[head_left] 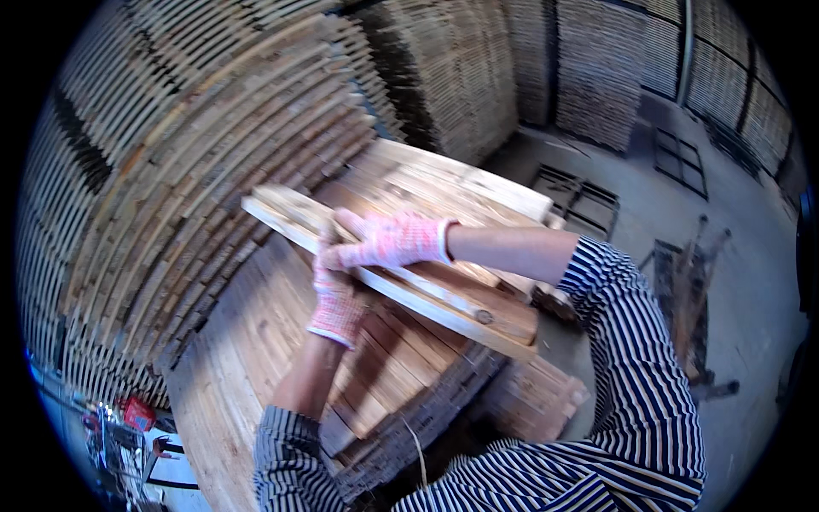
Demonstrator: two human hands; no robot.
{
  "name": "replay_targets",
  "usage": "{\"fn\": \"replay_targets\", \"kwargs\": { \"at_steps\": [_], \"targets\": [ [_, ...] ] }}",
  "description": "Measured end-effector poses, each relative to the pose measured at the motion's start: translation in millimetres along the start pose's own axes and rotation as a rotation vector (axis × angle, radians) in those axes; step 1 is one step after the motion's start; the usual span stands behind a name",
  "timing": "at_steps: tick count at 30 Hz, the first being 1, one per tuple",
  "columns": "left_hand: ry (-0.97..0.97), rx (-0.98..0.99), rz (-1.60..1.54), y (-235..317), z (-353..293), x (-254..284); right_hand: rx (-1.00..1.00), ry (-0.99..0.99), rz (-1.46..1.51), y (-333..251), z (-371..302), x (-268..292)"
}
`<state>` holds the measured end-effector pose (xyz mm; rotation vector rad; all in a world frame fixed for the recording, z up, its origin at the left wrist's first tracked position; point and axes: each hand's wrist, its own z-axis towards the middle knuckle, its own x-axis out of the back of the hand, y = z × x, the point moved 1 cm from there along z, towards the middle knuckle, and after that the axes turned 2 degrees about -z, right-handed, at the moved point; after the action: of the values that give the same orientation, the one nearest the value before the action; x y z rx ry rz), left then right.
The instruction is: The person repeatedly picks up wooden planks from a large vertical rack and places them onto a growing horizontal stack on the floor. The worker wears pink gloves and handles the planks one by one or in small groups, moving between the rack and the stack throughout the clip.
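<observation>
A small bundle of wooden boards (456,317) is held at a slant above a layer of planks. My left hand (335,299), in a pink and white knit glove, grips the near side of these boards, its fingers wrapped up over the edge. My right hand (388,239), gloved alike, lies over the top of them with its fingers curled round the far board and close to the left hand. Some fingertips are blurred or hidden behind the wood. Below, the stacked planks (247,316) lie side by side.
A tall layered stack of boards (222,128) rises on the left and behind. More board stacks (601,72) stand farther back. Dark metal frames (576,200) lie on the grey floor (751,256) at right. A red object (138,413) is at lower left.
</observation>
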<state>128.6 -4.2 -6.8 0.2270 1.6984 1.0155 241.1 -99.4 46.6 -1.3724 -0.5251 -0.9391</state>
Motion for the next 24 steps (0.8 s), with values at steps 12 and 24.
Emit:
{"fn": "replay_targets", "kwargs": {
  "at_steps": [12,24],
  "targets": [
    [-0.060,0.309,0.917,133,-143,-37,-0.259,1.144,1.255,41,-268,-38],
    [0.241,0.110,2.100,157,-318,152,-0.898,1.093,0.565,47,-192,-137]
  ]
}}
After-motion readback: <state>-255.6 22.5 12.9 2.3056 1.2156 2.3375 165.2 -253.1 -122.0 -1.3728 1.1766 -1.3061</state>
